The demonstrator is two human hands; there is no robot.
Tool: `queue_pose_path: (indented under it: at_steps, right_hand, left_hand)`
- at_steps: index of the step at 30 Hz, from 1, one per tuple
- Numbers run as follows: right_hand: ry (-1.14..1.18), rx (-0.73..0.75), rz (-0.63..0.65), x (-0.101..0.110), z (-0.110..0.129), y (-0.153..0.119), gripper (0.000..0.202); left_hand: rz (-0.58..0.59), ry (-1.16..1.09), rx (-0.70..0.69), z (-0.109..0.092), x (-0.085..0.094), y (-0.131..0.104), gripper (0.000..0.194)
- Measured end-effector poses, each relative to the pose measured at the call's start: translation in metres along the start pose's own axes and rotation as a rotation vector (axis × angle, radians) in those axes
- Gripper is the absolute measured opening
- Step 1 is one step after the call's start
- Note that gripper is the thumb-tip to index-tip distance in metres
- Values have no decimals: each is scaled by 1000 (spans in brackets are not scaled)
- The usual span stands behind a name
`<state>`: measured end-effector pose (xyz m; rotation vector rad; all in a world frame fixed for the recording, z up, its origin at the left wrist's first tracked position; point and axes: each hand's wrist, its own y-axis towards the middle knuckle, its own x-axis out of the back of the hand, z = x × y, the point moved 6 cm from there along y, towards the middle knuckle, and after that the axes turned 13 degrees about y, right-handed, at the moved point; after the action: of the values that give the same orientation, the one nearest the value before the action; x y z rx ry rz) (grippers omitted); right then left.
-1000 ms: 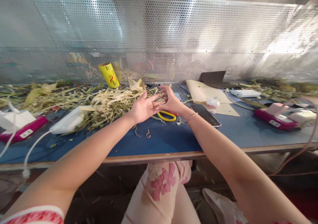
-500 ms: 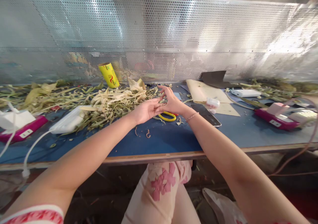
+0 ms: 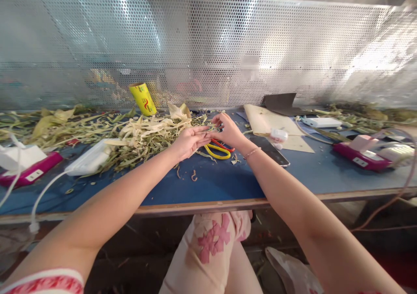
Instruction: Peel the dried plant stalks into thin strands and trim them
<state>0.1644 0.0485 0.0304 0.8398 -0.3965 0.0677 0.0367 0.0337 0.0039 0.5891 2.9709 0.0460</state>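
Observation:
My left hand (image 3: 190, 143) is palm up above the table, its fingers stretched toward the right and slightly apart. Over the tips of those fingers curls my right hand (image 3: 227, 131), wearing a thin bracelet, thumb and fingers bent together. Whatever they pinch is too small to make out. Below both hands lie scissors (image 3: 221, 156) with yellow and red handle loops, their blades hidden. A heap of dried, shredded plant leaves and stalks (image 3: 146, 133) spreads left of the hands. Beside my right wrist rests a dark phone (image 3: 269, 150).
A yellow tube (image 3: 143, 99) leans against the perforated metal screen (image 3: 208, 37). White adapters, cables and magenta power strips (image 3: 361, 158) sit at both sides. Right of centre are cardboard (image 3: 263, 119) and a small white case (image 3: 279, 134). The table's front edge (image 3: 208, 206) faces my legs.
My right hand has lowered slightly and its raised fingers have curled in. My left hand has shifted a little left, its fingers straighter. More of the scissors' red and yellow handles shows.

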Motion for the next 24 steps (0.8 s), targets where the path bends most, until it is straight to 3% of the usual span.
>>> queue_pose_path:
  at_steps: [7, 13, 24]
  right_hand:
    - [-82, 41, -77, 2, 12, 0, 15]
    - [-67, 25, -35, -6, 18, -1, 8]
    - [-45, -44, -77, -6, 11, -2, 9]
  left_hand:
    - [-40, -33, -45, -3, 4, 0, 25]
    - [-84, -89, -38, -3, 5, -1, 25]
    - [125, -289, 15, 0, 2, -1, 26]
